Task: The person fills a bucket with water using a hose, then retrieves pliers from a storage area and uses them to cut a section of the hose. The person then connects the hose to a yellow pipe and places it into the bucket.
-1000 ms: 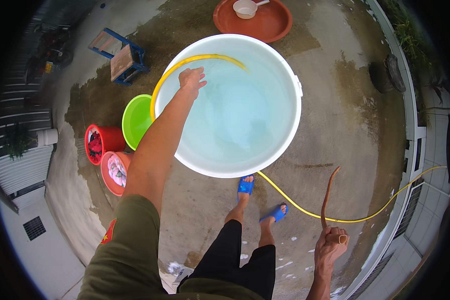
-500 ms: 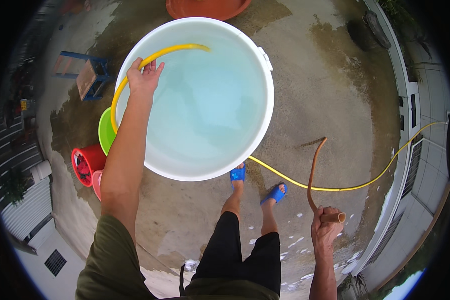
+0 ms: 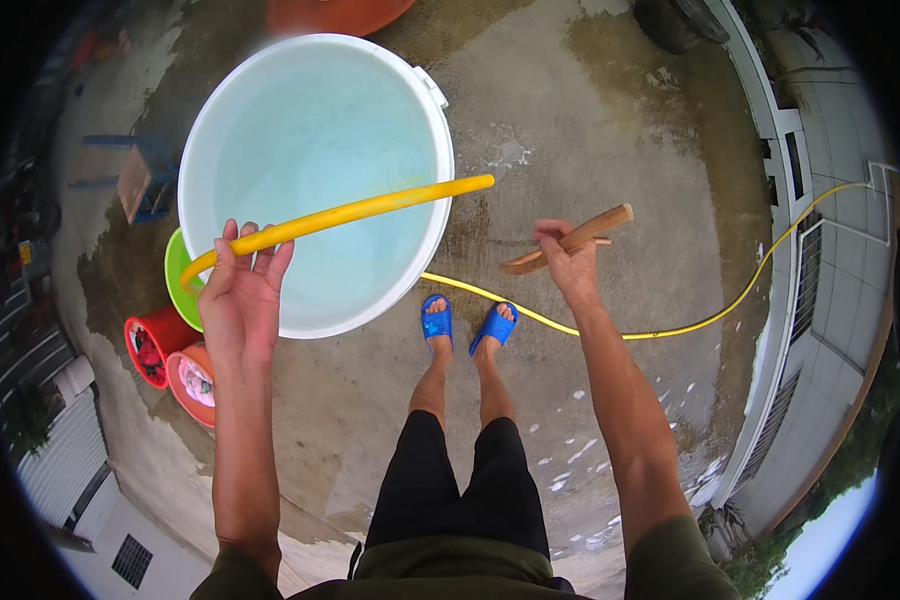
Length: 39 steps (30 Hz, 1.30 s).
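Note:
My left hand [image 3: 242, 312] has its fingers and thumb around a yellow hose [image 3: 380, 208], palm up, near the left rim of a large white tub [image 3: 445, 190]. The hose's free end lies above the tub's right rim, and no water shows coming from it. Pale bluish water [image 3: 310, 130] fills much of the tub. To the right of the tub, over the concrete, my right hand [image 3: 572, 272] is closed around a brown tube-like piece [image 3: 598, 226]. One end of it points up and right, another part sticks out left of the hand.
A green basin [image 3: 177, 262], a red bucket [image 3: 170, 325] and an orange-pink bucket [image 3: 192, 400] with cloth stand left of the tub. A blue-framed stool [image 3: 150, 180] is beyond. Another yellow hose length [image 3: 670, 330] crosses the wet concrete behind my blue sandals.
My left hand has lifted the yellow hose's end out of the water and moved lower in view. My right hand has swung up and left toward the tub with the brown piece.

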{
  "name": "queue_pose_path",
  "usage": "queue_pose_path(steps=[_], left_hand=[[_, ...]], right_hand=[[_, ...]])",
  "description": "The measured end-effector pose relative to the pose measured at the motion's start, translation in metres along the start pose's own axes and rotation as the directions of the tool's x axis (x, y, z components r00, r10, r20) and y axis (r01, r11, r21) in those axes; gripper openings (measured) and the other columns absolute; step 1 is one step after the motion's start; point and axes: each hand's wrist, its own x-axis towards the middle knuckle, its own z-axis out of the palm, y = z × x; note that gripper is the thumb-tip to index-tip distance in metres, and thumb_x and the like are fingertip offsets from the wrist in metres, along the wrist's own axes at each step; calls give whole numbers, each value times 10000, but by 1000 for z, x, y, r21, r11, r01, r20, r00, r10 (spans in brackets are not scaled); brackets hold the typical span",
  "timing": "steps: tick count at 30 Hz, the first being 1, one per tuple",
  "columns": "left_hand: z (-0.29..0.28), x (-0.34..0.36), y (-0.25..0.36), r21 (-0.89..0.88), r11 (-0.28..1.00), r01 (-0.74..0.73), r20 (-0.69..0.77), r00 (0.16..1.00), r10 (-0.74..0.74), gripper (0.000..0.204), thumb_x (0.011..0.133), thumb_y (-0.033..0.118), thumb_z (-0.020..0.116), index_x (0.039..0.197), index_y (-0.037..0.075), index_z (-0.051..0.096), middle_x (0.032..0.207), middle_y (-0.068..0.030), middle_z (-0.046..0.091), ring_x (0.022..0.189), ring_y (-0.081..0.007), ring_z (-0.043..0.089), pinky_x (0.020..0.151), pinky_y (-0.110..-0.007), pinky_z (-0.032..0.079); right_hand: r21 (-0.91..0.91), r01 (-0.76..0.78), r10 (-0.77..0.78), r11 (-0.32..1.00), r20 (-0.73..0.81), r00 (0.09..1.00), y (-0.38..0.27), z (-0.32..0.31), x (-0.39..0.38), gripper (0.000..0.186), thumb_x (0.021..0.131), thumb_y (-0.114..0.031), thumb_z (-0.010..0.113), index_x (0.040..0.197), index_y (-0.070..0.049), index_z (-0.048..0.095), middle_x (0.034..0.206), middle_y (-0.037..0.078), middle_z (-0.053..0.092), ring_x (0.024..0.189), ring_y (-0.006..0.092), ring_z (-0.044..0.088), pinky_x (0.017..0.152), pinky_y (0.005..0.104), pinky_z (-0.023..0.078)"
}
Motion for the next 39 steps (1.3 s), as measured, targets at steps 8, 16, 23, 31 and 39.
queue_pose_path(steps=[8, 16, 23, 31, 39], left_hand=[[9, -37, -74, 84, 995, 61, -90, 995, -53, 429, 1138, 333, 552, 1448, 41, 501, 1238, -105, 594, 1221, -295, 604, 1060, -483, 580], [50, -51, -113, 121, 985, 125, 21, 991, -128, 484, 1132, 302, 557, 1519, 35, 442, 1514, -185, 541, 1351, -316, 558, 1194, -585, 450], [46, -43, -179, 165, 969, 186, 67, 978, -200, 505, 1117, 228, 586, 1573, 102, 410, 1513, -182, 570, 1457, -324, 510, 1170, -546, 481], [80, -35, -251, 209, 961, 179, 25, 982, -188, 509, 1123, 270, 593, 1540, 55, 395, 1327, -184, 647, 1326, -330, 620, 1108, -543, 521], [81, -28, -252, 284, 945, 163, -46, 987, -156, 516, 1127, 315, 585, 1522, 43, 394, 1142, -160, 681, 1118, -320, 717, 912, -487, 627]], right_hand=[[354, -228, 161, 907, 208, 965, -16, 22, 25, 219, 941, 55, 597, 1074, 18, 767, 966, 112, 778, 793, 203, 753, 743, 350, 627], [-350, -151, 240, 925, 226, 944, 30, 8, -22, 412, 954, -388, 799, 1076, -4, 713, 770, 82, 700, 728, 186, 689, 672, 365, 552], [-113, -108, 129, 988, 200, 971, 17, -8, -35, 448, 1081, -380, 653, 1373, -41, 643, 922, 101, 708, 769, 140, 641, 670, 323, 555], [-30, -249, 242, 968, 378, 894, 19, -43, -67, 484, 1097, -191, 606, 1564, -101, 514, 1067, 97, 702, 954, 200, 653, 888, 384, 544], [-350, 36, 112, 936, 394, 912, 51, -99, -89, 420, 1059, -79, 642, 1469, -52, 558, 1138, 119, 669, 1020, 215, 635, 901, 376, 550]])
